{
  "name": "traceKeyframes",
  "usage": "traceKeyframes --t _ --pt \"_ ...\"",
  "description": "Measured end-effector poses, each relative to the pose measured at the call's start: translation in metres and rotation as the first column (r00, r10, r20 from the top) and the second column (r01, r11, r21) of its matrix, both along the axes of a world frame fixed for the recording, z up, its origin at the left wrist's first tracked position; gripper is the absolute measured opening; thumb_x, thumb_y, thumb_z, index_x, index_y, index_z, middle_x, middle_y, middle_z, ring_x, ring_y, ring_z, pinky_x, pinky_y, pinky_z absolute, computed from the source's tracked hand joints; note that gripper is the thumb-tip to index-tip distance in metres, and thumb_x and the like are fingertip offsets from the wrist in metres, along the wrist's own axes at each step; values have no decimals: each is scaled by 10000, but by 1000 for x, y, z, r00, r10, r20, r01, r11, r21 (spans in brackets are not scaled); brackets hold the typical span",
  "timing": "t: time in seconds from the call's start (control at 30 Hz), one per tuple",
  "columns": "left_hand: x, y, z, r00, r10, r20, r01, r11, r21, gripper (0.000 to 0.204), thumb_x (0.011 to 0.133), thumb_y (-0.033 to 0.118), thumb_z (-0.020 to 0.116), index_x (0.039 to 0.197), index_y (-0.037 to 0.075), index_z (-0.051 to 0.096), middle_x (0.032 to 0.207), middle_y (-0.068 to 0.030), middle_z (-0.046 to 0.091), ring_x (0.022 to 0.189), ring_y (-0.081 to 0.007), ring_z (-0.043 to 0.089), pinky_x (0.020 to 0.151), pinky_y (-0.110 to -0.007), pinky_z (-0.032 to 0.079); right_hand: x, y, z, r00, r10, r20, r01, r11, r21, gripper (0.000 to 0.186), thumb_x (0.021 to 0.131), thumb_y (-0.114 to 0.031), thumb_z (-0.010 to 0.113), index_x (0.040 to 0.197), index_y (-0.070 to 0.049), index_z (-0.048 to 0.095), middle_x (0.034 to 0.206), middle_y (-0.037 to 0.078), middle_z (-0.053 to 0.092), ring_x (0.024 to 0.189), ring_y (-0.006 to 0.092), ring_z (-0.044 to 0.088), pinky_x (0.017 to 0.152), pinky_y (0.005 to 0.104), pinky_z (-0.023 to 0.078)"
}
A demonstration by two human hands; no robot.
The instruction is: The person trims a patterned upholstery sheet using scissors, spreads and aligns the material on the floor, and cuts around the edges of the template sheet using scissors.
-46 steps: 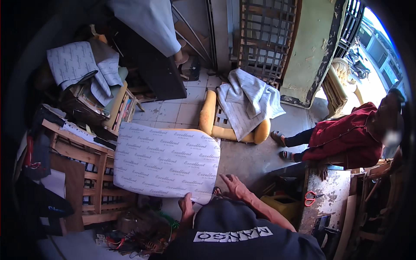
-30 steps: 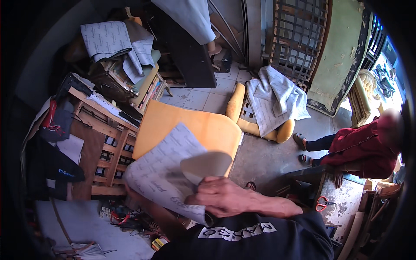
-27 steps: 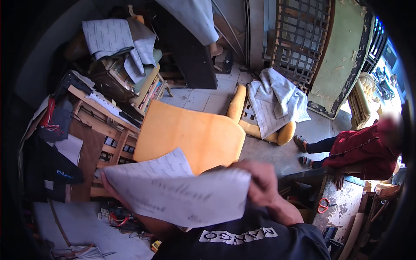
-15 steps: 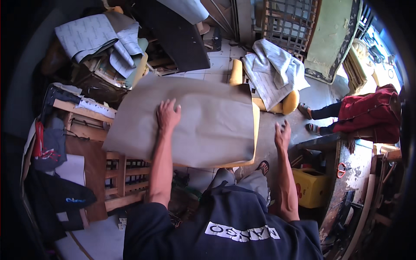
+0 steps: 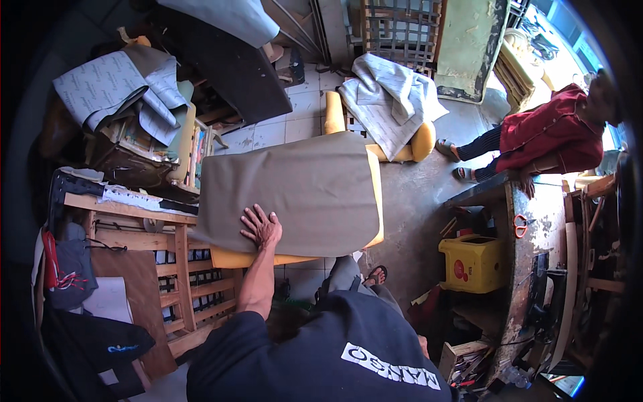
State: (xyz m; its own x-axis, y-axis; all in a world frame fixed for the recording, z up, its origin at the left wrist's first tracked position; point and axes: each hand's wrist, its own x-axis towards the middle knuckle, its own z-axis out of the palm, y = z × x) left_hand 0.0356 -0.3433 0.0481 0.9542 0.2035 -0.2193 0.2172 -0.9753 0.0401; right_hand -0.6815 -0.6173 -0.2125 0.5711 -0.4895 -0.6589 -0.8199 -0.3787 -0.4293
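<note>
A grey-brown sheet (image 5: pixel 315 181) lies plain side up over a yellow foam pad (image 5: pixel 228 257), whose edges show at the right and front. My left hand (image 5: pixel 262 226) rests flat on the sheet, left of its middle, fingers spread and holding nothing. My right hand is out of sight behind my body; only a sliver of that arm's skin shows at its right side. Just beyond the pad is a yellow padded frame (image 5: pixel 422 139) with a crumpled pale sheet (image 5: pixel 395 100) draped on it.
A person in red (image 5: pixel 539 134) leans on a worn bench (image 5: pixel 539 208) at right, where orange-handled scissors (image 5: pixel 520 226) lie above a yellow container (image 5: pixel 472 268). Wooden frames (image 5: pixel 181 275) and piled printed sheets (image 5: pixel 97 87) crowd the left. A dark panel (image 5: pixel 224 67) stands behind.
The sheet has been turned from printed side to plain side up on the pad. My left hand has moved lower on it; my right hand has dropped out of sight.
</note>
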Motion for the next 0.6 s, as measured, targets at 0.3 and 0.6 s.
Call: traceKeyframes --t 0.3,0.6 --pt "-5 0 1 998 -2 -63 4 1000 25 732 1013 526 328 1607 216 33 1673 -100 -84 1528 -371 -85 1157 -676 36 200 -46 176 875 -433 -215 481 824 298 382 912 -276 599 1207 -47 680 997 103 742 852 188 717 738 342 587" --pt "-108 -52 -2 944 -329 14 328 943 50 659 1026 424 338 1605 189 131 1674 -122 -1 1525 -404 -25 1180 -648 29 205 -103 204 786 -616 56 612 788 66 283 863 -220 599 1068 -75 729 801 87 737 678 197 709 630 326 577"
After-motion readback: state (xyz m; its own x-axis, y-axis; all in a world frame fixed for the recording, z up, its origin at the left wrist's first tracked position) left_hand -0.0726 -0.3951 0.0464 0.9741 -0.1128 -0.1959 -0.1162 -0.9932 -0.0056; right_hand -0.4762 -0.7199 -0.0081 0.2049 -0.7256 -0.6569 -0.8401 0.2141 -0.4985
